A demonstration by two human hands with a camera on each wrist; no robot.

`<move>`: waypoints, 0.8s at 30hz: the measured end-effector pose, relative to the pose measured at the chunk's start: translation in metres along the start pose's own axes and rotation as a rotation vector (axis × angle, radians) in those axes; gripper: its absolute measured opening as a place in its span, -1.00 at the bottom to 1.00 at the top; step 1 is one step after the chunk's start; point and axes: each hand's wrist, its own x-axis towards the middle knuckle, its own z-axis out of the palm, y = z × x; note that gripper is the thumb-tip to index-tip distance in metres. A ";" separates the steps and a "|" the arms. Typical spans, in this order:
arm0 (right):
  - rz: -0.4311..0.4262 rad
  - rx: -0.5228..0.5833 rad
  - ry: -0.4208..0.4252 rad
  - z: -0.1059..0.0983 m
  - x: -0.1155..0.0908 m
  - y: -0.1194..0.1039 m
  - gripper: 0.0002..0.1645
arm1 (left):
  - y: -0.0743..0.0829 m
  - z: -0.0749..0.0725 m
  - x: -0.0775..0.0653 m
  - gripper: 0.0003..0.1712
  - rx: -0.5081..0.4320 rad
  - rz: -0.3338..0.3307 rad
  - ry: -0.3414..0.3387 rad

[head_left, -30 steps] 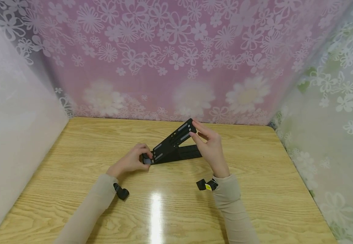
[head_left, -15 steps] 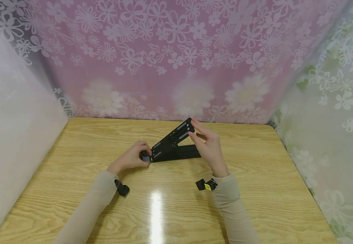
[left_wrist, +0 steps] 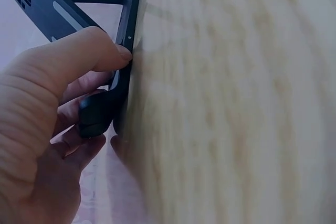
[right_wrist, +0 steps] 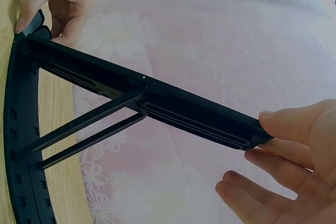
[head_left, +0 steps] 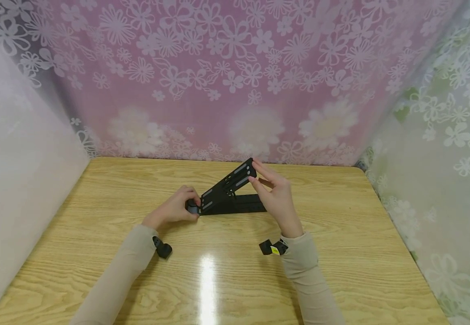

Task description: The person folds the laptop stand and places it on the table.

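A black folding laptop stand [head_left: 218, 198] sits on the wooden table, its slotted top plate [right_wrist: 194, 111] raised at a slant over the notched base [right_wrist: 23, 129]. Two thin support legs [right_wrist: 94, 124] run between plate and base, their lower ends at the base's notches. My left hand [head_left: 176, 206] grips the hinged end by its curled front lip [left_wrist: 100, 111], thumb at the base's edge. At the plate's raised end, my right hand [head_left: 277, 194] pinches the corner between thumb and fingers. Part of the base's far end is hidden behind the right hand in the head view.
The light wooden table [head_left: 340, 253] extends around the stand. A pink floral curtain [head_left: 218, 90] hangs behind it, with pale panels to the left and right [head_left: 442, 189]. Small black cameras [head_left: 163, 249] are strapped at both wrists.
Both hands keep their holds. The stand has shifted slightly left in view, and its base has turned a little so that it lies more level across the head view.
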 end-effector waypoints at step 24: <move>0.027 0.006 -0.024 0.002 -0.001 -0.002 -0.51 | -0.007 -0.007 0.002 -0.78 0.074 0.061 0.041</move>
